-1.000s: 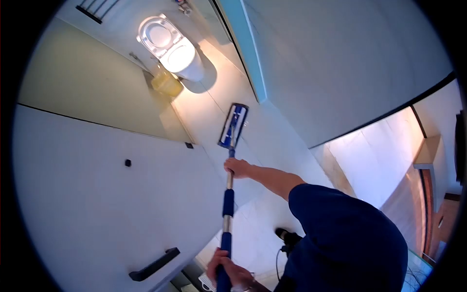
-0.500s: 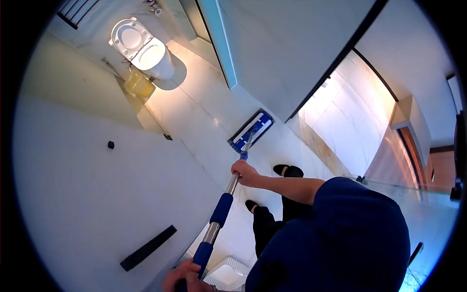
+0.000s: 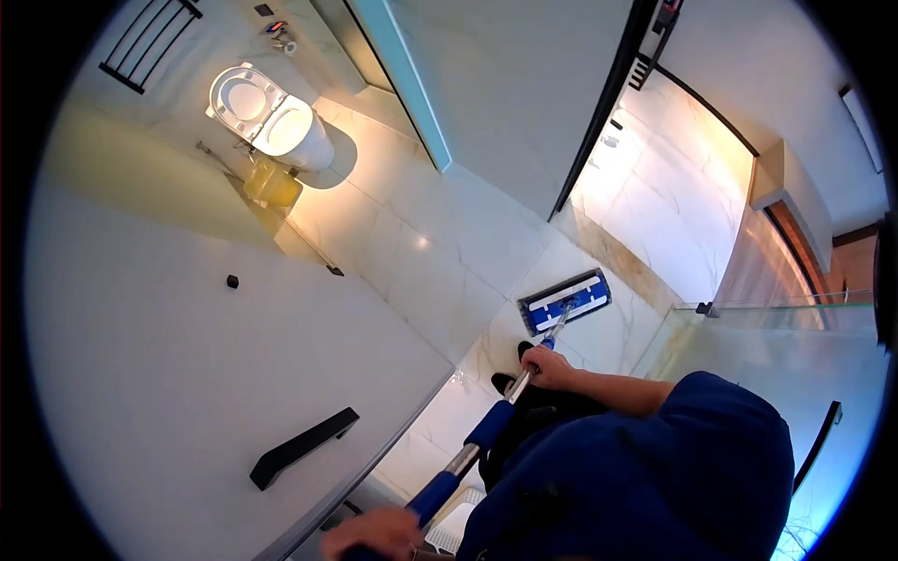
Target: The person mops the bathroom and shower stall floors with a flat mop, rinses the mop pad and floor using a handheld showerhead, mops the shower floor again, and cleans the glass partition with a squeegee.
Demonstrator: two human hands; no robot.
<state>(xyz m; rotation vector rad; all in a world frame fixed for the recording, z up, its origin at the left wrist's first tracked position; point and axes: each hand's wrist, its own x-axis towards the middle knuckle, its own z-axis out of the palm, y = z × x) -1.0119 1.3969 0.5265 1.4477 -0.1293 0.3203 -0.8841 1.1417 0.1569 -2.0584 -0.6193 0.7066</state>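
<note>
A flat mop with a blue and white mop head (image 3: 566,301) lies on the marble-look floor, just beyond my black shoes. From it a metal handle with blue foam grips (image 3: 488,425) slants down toward the lower left. My right hand (image 3: 547,366) is wrapped round the handle's lower end, close to the mop head. My left hand (image 3: 374,535), slightly blurred at the bottom edge, is closed round the upper end of the handle. A white perforated object (image 3: 456,524) lies partly hidden behind the handle.
On the left is a pale door with a black handle (image 3: 304,449). A toilet (image 3: 290,131) with its lid up stands at the back, beside a yellow-bagged bin (image 3: 273,182). A stone threshold (image 3: 622,251) leads right, near a glass panel (image 3: 739,360).
The mop head has moved right and closer to my feet, turning flatter across the view. Both hands have shifted right with the handle. The camera view has shifted a little.
</note>
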